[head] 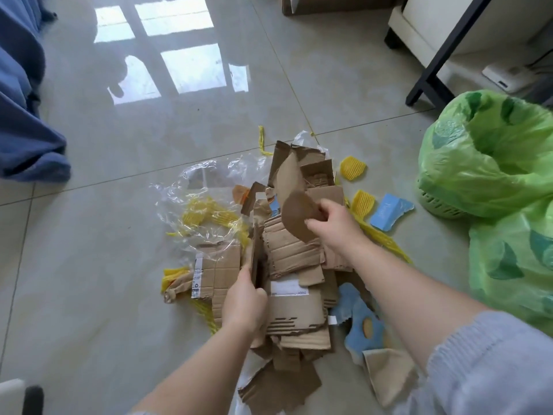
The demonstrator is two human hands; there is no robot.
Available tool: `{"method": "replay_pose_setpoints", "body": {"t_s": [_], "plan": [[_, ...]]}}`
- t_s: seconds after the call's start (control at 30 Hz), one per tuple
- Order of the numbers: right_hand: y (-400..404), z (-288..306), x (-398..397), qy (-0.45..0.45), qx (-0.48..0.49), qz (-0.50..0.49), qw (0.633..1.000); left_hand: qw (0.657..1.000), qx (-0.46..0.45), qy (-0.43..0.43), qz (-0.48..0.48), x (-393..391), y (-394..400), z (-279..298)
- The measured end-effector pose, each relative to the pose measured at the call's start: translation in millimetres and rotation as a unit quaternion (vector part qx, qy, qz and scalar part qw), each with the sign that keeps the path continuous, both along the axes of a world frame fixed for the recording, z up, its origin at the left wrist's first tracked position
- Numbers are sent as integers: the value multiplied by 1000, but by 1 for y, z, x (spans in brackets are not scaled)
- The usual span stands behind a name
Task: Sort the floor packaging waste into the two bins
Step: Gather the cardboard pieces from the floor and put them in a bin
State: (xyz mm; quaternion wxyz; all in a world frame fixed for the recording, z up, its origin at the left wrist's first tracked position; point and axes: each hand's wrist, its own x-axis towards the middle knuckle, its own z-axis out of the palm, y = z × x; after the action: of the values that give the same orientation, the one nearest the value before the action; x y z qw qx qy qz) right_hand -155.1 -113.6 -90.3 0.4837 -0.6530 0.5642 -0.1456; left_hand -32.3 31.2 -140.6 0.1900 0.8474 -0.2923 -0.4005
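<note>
I see the cardboard pile [294, 265] on the floor left of the green-lined bin [490, 157] | left hand [244, 298] grips an upright cardboard piece [256, 259] at the pile's left | right hand [332, 224] pinches a curled brown strip [294, 202] above the pile

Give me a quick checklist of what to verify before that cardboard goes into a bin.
1. Right hand has a grip on the torn cardboard strip: ok.
2. Left hand grips an upright cardboard piece: ok.
3. Green-lined bin mouth open: ok.
4. Second bin's opening in view: cannot tell.
5. Clear plastic film separated from the cardboard: not ok, they overlap.
</note>
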Motion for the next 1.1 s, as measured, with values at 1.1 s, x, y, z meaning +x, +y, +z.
{"method": "replay_pose_setpoints", "body": {"t_s": [1.1], "plan": [[12, -95, -76, -54, 207, -269, 939, 953, -55, 251, 160, 20, -62, -40]]}}
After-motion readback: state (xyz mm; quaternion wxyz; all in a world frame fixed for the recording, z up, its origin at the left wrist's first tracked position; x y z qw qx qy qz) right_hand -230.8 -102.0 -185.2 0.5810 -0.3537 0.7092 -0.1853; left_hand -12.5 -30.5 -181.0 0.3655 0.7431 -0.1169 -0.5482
